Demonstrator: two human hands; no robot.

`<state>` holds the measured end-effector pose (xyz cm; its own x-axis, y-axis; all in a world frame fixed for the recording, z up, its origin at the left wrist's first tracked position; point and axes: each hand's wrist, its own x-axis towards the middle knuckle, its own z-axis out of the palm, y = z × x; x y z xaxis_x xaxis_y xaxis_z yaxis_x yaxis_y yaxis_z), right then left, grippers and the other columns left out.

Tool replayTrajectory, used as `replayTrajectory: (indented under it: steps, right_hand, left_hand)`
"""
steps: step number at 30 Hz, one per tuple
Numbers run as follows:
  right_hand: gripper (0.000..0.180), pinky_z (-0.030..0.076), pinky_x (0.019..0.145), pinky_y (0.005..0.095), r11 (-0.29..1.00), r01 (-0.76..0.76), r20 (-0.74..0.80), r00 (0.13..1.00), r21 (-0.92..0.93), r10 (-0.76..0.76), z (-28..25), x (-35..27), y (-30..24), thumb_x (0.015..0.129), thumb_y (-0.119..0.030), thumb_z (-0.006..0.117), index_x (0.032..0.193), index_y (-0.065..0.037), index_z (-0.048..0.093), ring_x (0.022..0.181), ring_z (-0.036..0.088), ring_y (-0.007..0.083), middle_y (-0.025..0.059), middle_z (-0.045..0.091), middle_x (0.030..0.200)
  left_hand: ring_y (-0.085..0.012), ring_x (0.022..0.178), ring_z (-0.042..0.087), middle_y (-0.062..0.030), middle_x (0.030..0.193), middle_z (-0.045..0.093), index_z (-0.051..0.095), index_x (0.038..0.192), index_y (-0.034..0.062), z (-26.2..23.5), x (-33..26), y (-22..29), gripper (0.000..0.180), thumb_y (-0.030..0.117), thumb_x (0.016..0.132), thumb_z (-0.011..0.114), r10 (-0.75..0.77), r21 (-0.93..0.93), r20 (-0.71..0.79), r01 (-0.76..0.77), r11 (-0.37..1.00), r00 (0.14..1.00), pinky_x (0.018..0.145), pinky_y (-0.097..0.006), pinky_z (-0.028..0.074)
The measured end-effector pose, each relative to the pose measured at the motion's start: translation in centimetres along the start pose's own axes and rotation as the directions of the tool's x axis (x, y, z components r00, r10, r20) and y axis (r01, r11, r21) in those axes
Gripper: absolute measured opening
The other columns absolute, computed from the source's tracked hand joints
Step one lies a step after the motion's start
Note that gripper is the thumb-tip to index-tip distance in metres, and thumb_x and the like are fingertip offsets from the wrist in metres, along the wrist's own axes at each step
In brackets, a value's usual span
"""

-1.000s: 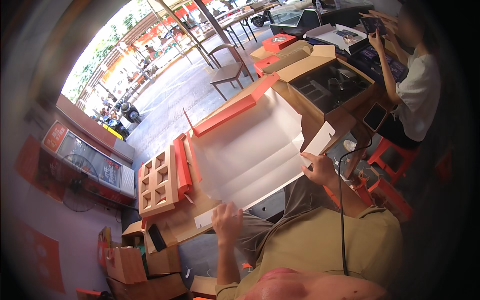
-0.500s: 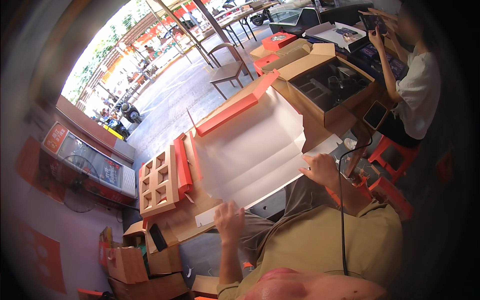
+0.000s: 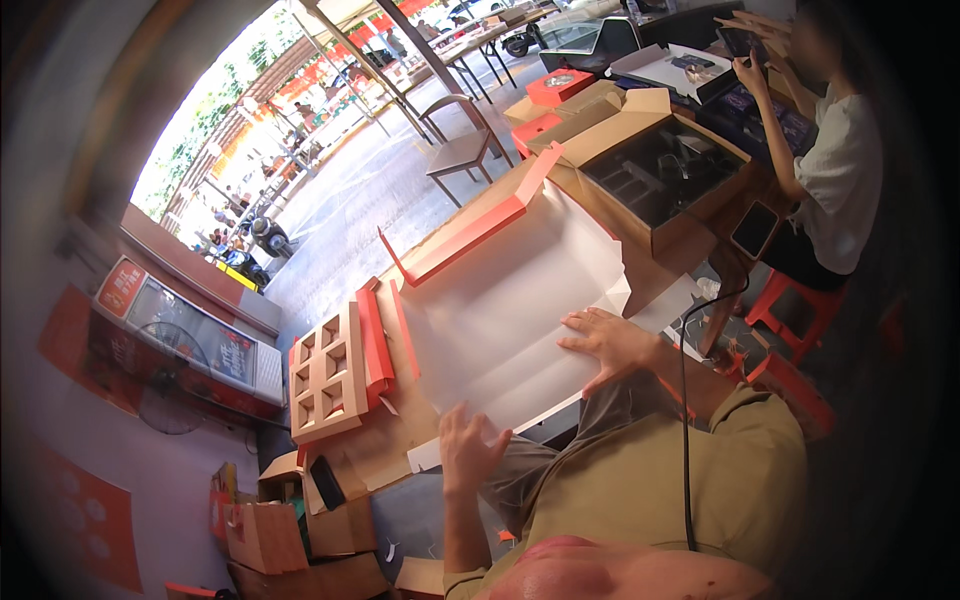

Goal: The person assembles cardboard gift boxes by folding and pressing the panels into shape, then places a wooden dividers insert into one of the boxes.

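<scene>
A large cardboard box blank, white inside and red outside, lies unfolded in front of me. Its far red flap stands up along the back edge. On the near left corner of the blank rests my left hand, fingers up and thumb apart. My right hand lies spread across the near right part of the white surface, close to a crease. Neither hand grips anything. Left of the blank is a red folded cardboard strip, with a brown six-compartment insert beside it.
A dark phone lies at the table's left end. Open cartons stand below it. At right is a large carton; a black cable hangs past my right arm. Another person sits at far right, holding a dark object.
My right hand has moved left and inward from the right edge, spreading onto the white surface. My left hand's thumb has opened outward. The whole view has shifted slightly.
</scene>
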<state>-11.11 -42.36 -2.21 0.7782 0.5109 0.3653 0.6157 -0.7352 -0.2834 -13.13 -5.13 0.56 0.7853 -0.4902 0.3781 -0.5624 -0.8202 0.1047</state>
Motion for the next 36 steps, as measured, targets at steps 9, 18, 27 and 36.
replayTrajectory:
  steps: [9, 18, 27, 36]
  right_hand:
    - [0.109, 0.028, 0.126, 0.0532, 0.998, 0.008, -0.010, 1.000, -0.058, -0.008, 0.1, 0.1, -0.3, 0.067, -0.077, 0.079, 0.148, -0.008, 0.057, 0.148, 0.040, 0.0413, 0.0262, 0.046, 0.156]
    - [0.104, 0.033, 0.123, 0.0528, 0.989, 0.002, -0.062, 0.998, -0.149, -0.012, 0.6, 0.1, -0.3, 0.066, -0.073, 0.082, 0.146, -0.011, 0.058, 0.144, 0.047, 0.0393, 0.0227, 0.051, 0.152]
    - [0.105, 0.035, 0.122, 0.0538, 0.990, 0.010, -0.061, 0.998, -0.138, -0.018, 0.0, -0.1, -0.8, 0.066, -0.074, 0.082, 0.147, -0.012, 0.057, 0.143, 0.049, 0.0405, 0.0237, 0.052, 0.153]
    - [0.105, 0.036, 0.121, 0.0549, 0.985, -0.038, -0.065, 0.998, -0.169, 0.027, 0.8, 0.3, -1.2, 0.064, -0.070, 0.085, 0.148, -0.013, 0.057, 0.143, 0.050, 0.0416, 0.0247, 0.052, 0.153]
  left_hand:
    - [-0.0472, 0.150, 0.036, -0.0276, 0.160, 0.040, 0.049, 0.152, 0.0093, 2.1, 2.0, -0.9, 0.096, 0.061, 0.078, 0.083, 0.013, -0.085, 0.175, 0.002, 0.996, 0.984, 0.122, -0.056, 0.030]
    - [-0.0454, 0.145, 0.043, -0.0261, 0.154, 0.047, 0.049, 0.150, 0.0116, 2.2, 2.3, 0.2, 0.100, 0.064, 0.072, 0.085, 0.029, -0.007, 0.109, -0.028, 1.000, 0.994, 0.119, -0.059, 0.031]
    - [-0.0403, 0.127, 0.053, -0.0193, 0.134, 0.055, 0.054, 0.137, 0.0087, 0.5, 3.0, 1.7, 0.098, 0.053, 0.059, 0.094, 0.096, 0.033, -0.013, -0.096, 0.995, 0.995, 0.103, -0.054, 0.042]
    - [-0.0415, 0.129, 0.056, -0.0210, 0.141, 0.058, 0.056, 0.137, 0.0096, 2.0, 2.6, 1.3, 0.099, 0.047, 0.055, 0.096, 0.037, -0.026, -0.011, -0.037, 0.999, 0.999, 0.108, -0.055, 0.042]
